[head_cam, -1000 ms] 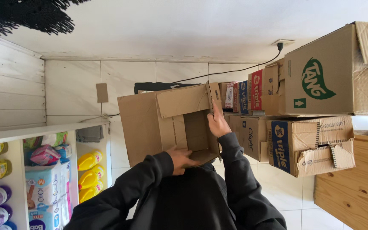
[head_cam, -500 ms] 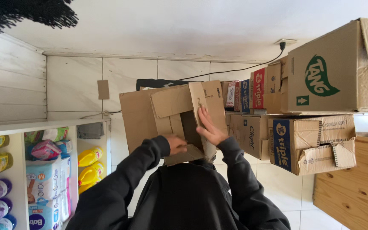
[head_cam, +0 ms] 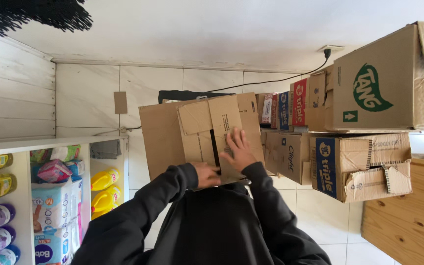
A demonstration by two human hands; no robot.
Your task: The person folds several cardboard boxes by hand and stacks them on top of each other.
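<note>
A brown cardboard box (head_cam: 165,140) is held up in front of me, with its flaps folded shut and facing me. My left hand (head_cam: 207,175), in a black sleeve, grips the lower edge of the flaps. My right hand (head_cam: 238,149) lies flat on the right flap (head_cam: 224,115) with its fingers spread, pressing on it. Both black sleeves reach up from the bottom of the view.
Stacked cardboard boxes (head_cam: 374,88) fill the right side, above a wooden panel (head_cam: 408,225). A white shelf unit (head_cam: 25,147) on the left holds bottles and packs (head_cam: 50,216). Behind the box are a white tiled wall (head_cam: 148,83) and a black cable (head_cam: 276,81).
The box's flaps were open and are now folded shut. My right hand moved from the flap's upper edge down flat onto it. The box shifted slightly right.
</note>
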